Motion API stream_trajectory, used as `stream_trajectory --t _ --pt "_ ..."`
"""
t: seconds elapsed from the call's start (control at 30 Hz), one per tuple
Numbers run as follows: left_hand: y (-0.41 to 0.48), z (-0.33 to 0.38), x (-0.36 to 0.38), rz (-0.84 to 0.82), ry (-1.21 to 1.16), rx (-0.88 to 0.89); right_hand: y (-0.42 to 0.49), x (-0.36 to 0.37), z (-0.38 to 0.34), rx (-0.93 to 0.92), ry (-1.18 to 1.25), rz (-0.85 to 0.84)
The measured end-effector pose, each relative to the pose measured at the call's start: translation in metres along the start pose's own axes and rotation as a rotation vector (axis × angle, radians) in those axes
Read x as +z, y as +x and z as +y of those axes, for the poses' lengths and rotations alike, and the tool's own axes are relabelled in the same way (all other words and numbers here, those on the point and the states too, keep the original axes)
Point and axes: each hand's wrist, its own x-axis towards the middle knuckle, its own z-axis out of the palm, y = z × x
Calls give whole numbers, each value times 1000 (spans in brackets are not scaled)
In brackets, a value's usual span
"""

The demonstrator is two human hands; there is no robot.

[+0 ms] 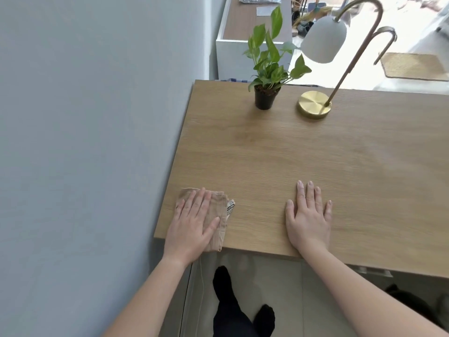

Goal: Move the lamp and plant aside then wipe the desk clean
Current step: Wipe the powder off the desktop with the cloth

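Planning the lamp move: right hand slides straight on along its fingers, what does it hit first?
Probably the lamp base. The right hand lies flat on the desk, fingers aimed at it, only bare wood between. The plant stands left of that line.

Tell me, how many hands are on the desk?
2. The left hand lies flat on the tan cloth at the front left corner of the desk. The right hand lies flat on bare wood to its right. None look hidden.

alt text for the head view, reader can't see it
A person's left hand presses flat on a folded tan cloth at the near-left corner of a wooden desk; the right hand lies flat beside it. A potted plant and brass lamp stand at the far edge.
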Motion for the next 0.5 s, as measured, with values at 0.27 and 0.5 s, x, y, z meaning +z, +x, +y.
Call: stream_trajectory --t 0.27,0.5 --pt "-6 36 6 110 -97 -421 -2 -1 -3 -1 12 15" --pt "2 59 14 144 -100 -557 -2 2 -1 2 -6 10"
